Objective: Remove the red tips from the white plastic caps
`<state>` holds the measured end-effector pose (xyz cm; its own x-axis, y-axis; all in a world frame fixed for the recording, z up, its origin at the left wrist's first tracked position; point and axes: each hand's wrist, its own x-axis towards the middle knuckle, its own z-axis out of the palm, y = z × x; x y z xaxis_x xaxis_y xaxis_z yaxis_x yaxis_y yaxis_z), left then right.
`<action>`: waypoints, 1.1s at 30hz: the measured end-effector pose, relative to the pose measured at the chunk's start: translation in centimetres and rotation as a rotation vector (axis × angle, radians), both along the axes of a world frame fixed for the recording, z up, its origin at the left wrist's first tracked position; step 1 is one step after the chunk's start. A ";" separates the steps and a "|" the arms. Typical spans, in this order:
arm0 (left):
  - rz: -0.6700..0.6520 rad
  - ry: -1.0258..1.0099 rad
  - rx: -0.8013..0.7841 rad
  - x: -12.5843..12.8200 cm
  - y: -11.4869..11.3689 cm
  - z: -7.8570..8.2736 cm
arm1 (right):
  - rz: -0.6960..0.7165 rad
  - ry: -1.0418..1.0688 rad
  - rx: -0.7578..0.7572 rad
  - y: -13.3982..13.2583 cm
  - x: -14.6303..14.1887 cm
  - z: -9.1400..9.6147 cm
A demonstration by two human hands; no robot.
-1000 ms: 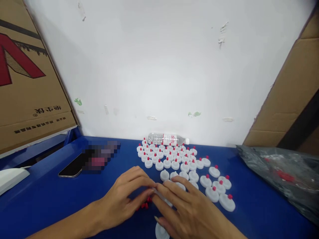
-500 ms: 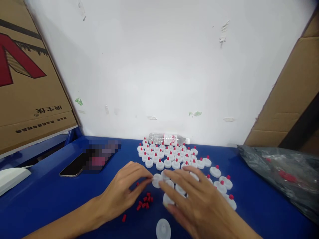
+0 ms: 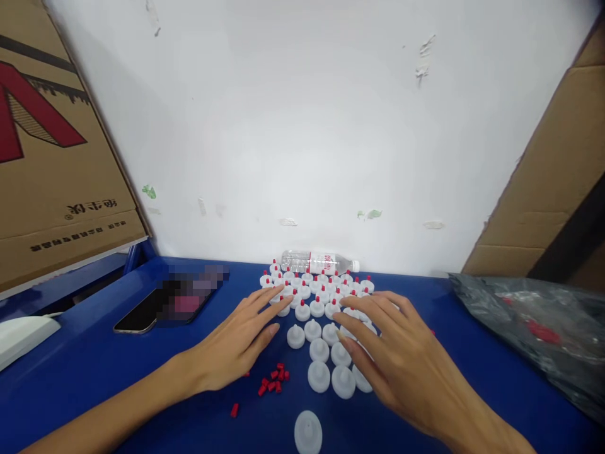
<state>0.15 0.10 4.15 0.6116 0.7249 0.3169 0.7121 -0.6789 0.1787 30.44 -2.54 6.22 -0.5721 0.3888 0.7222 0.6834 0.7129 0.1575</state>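
- Cardboard box leans at the left, and a phone lies flat on the blue table.
- Left hand lies flat with its fingers stretched out and holds nothing.
- Red plugs lie loose just beside it.
- White caps stand spouts up between the 2 hands.
- Behind them 1 bottle lies on its side along the white wall, its long axis left to right.
- Right hand is spread open over the caps and grips nothing.
- Black bag holds red pieces.

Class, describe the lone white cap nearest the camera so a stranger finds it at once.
Start at the blue table, then the cluster of white caps at its middle. Nearer the camera than the cluster lies one cap. It sits alone and has no red tip.
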 end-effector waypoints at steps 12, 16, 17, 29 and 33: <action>0.133 -0.126 -0.008 0.3 1.1 -0.3 | 0.018 0.000 -0.040 -0.1 -0.2 -0.2; 0.156 -0.147 0.065 0.0 1.2 -0.3 | 0.035 -0.014 -0.056 -0.2 -0.6 -0.5; 0.158 -0.153 0.083 0.0 1.2 -0.3 | 0.041 -0.018 -0.063 -0.2 -0.8 -0.7; -0.415 -0.206 0.403 1.1 -3.6 1.4 | 0.223 0.062 -0.129 -2.0 -3.2 -1.7; -0.374 -0.202 0.493 1.3 -4.0 1.1 | 0.291 0.126 -0.097 -2.2 -3.8 -1.7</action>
<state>1.41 -3.86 5.20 0.6879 0.2148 0.6933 0.3965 -0.9113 -0.1110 26.65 -4.73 4.53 -0.5783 0.2925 0.7616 0.4582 0.8888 0.0065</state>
